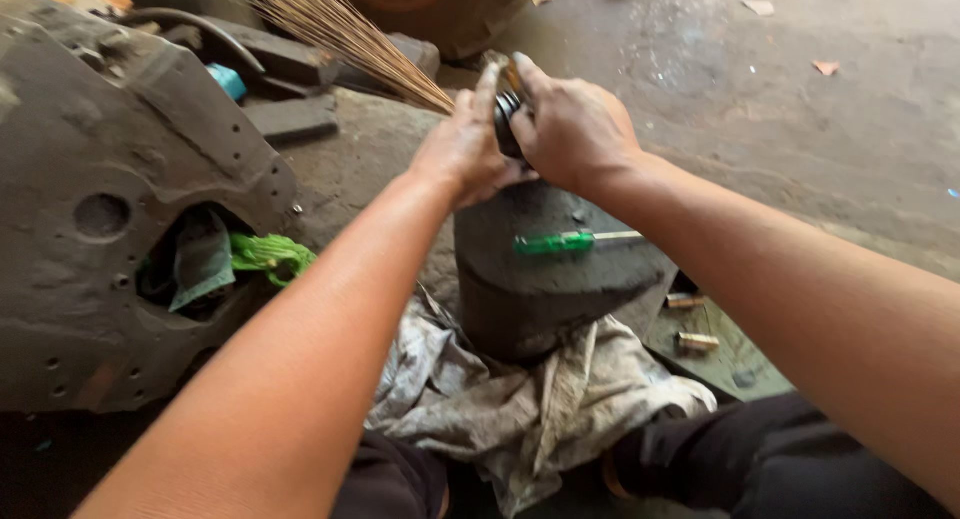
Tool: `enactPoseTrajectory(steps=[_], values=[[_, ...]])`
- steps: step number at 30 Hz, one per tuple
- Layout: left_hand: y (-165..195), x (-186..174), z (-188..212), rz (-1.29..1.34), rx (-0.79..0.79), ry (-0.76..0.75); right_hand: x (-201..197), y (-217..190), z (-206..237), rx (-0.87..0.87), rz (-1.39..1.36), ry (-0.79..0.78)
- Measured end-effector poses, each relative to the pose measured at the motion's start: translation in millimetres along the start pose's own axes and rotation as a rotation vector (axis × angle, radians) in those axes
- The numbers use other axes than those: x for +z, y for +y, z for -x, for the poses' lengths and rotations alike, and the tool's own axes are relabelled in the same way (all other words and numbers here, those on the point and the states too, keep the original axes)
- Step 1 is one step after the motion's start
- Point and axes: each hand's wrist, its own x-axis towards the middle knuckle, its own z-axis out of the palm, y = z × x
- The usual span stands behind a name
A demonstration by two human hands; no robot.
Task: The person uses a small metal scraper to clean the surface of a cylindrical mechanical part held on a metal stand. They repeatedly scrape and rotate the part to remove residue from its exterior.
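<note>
Fingers (478, 129) of the left hand (462, 157) and right hand (570, 129) clamp together on a small dark round part (508, 119) above the grey stone block (540, 269) — greasy grip, so it could slip and knock off the green-handled screwdriver (556, 243).

Both hands, left hand (462, 149) and right hand (575, 129), grip a small dark part (508, 114) above a green-handled screwdriver (556, 243).

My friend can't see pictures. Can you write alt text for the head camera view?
Both hands, left hand and right hand, grip a small dark part beside a stick broom. Below lies a green-handled screwdriver on a dark block, over a dirty rag.
</note>
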Motion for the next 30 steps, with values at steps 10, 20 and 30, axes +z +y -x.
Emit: enactPoseTrajectory(steps=[10,20,30], values=[[2,-1,2,0.059,0.017,0.000,11,11,-8,0.056,-0.037,-0.064],[4,6,9,0.037,0.099,0.043,4,6,-3,0.083,0.023,-0.073],[8,0,16,0.022,0.092,0.037,-4,-2,7,0.122,0.047,-0.183]])
